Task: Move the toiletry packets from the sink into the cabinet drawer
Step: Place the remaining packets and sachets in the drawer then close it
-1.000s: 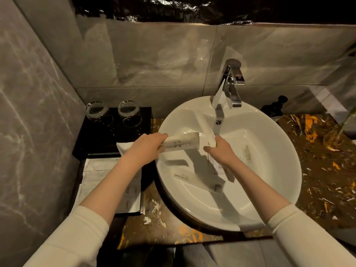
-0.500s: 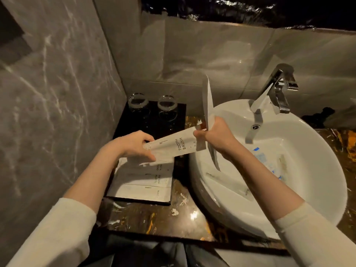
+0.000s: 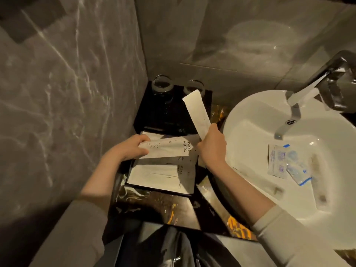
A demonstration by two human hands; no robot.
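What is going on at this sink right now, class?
A person is sorting toiletry packets. The left hand grips a packet marked TOOTH BRUSH, holding it over a black tray that already bears similar packets. The right hand holds a plain strip packet upright. Several clear sachets still lie in the sink. No drawer is in view.

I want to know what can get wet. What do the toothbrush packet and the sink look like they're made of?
The toothbrush packet, held by the left hand and right hand, looks like matte off-white paper: flat, printed, no glare. The sink looks like glossy white ceramic, with bright highlights on its smooth bowl.
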